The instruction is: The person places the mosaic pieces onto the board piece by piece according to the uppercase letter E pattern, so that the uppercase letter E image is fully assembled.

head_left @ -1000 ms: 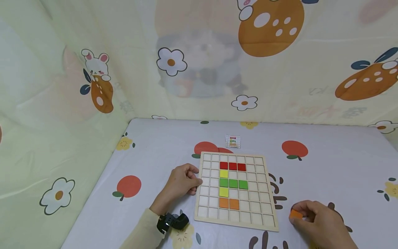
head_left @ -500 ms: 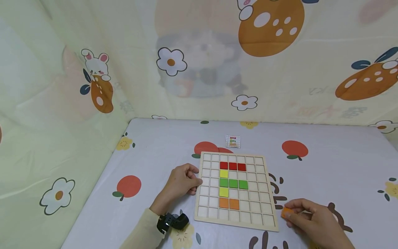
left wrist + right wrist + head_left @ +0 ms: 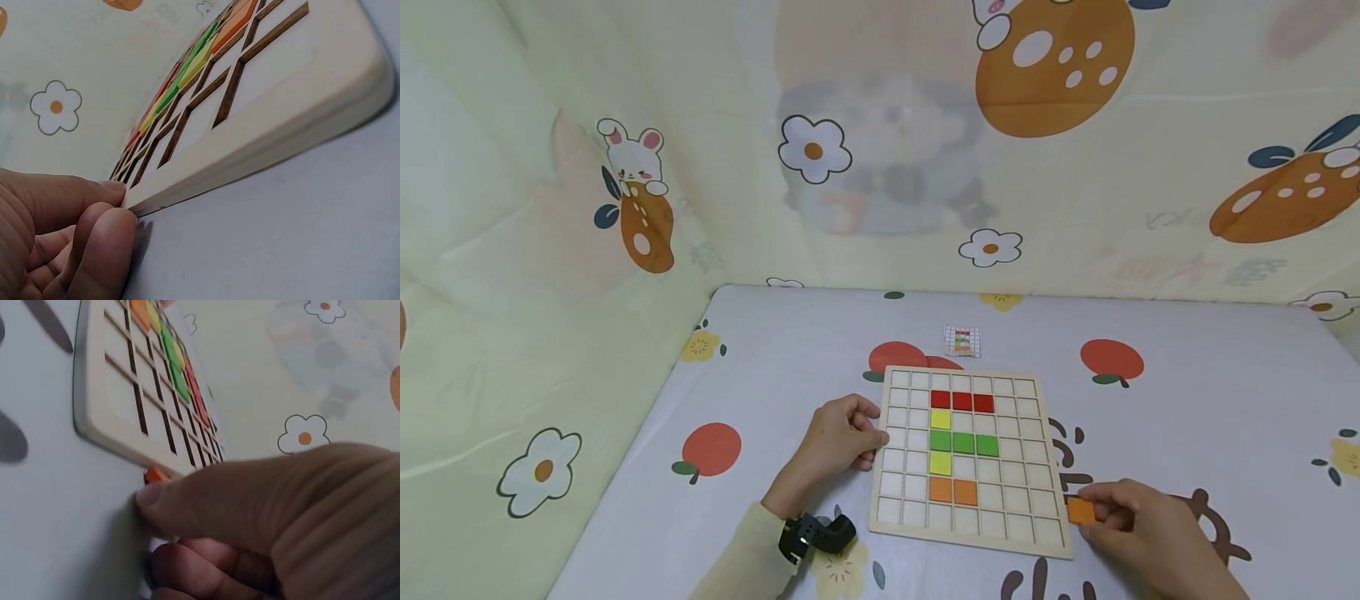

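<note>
A wooden grid board (image 3: 970, 544) lies flat on the table, with red tiles (image 3: 962, 401), yellow tiles (image 3: 940, 462), green tiles (image 3: 963, 442) and two orange tiles (image 3: 952, 491) in its cells. My left hand (image 3: 835, 435) pinches the board's left edge, thumb over the rim (image 3: 237, 153) in the left wrist view. Just off the board's lower right side, my right hand (image 3: 1150, 531) holds a loose orange tile (image 3: 1081, 511) between thumb and fingers. From the right wrist, only a small part of that tile (image 3: 157, 475) shows past the thumb.
A small card (image 3: 962, 341) with a printed coloured grid lies behind the board. The tablecloth (image 3: 775, 358) carries fruit and flower prints, and a patterned curtain (image 3: 715, 208) rises behind and to the left. A black strap device (image 3: 816, 533) sits on the left wrist.
My right hand has shifted left towards the board with the orange tile, and the tile's face has turned more into view. The left hand and the board have stayed put.
</note>
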`<move>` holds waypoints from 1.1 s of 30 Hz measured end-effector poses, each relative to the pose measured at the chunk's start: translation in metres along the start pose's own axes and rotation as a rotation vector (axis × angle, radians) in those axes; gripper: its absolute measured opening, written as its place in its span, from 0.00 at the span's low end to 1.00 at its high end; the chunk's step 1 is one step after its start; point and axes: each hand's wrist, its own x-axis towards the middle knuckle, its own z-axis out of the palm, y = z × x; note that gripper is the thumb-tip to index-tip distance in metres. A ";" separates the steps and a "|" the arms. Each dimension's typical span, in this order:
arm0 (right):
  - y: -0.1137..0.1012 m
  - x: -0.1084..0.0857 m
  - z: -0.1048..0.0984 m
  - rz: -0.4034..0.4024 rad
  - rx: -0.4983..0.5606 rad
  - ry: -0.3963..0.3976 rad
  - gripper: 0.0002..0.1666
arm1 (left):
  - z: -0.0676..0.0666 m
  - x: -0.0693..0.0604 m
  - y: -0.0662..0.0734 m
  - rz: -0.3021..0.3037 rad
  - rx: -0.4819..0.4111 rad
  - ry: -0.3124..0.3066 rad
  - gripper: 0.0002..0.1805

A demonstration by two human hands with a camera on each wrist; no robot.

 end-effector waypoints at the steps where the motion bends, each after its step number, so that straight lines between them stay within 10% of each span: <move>1: -0.001 0.001 0.000 -0.007 -0.012 0.003 0.19 | 0.000 0.000 0.000 0.001 0.001 0.000 0.16; 33: -0.069 0.022 0.035 -0.178 0.144 -0.003 0.15 | -0.001 0.001 -0.001 -0.008 -0.010 -0.005 0.16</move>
